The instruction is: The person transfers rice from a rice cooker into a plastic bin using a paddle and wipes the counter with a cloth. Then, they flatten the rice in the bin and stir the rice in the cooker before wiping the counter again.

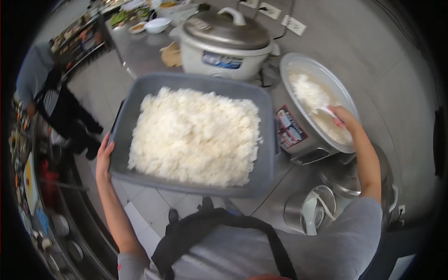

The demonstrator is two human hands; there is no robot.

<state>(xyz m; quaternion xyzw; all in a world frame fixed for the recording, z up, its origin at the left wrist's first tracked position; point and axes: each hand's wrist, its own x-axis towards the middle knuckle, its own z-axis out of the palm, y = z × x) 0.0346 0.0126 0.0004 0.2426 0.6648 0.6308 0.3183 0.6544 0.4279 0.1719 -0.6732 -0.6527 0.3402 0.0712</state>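
Note:
A grey rectangular tub (123,144) heaped with white rice (196,135) is in front of me. My left hand (105,156) grips its left rim, with the fingers partly hidden by the wall. On the right, my right hand (344,119) is closed round the handle of a white scoop (326,110) inside an open rice cooker (298,119). Rice (308,93) lies in that cooker, with some heaped at the scoop. The tub's right side is close beside the cooker.
A lidded rice cooker (224,46) stands behind the tub. Bowls (157,25) are on the counter at the back. A metal pot with utensils (294,212) and a large lidded pot (343,179) are at the lower right. Another person (51,93) stands at the left.

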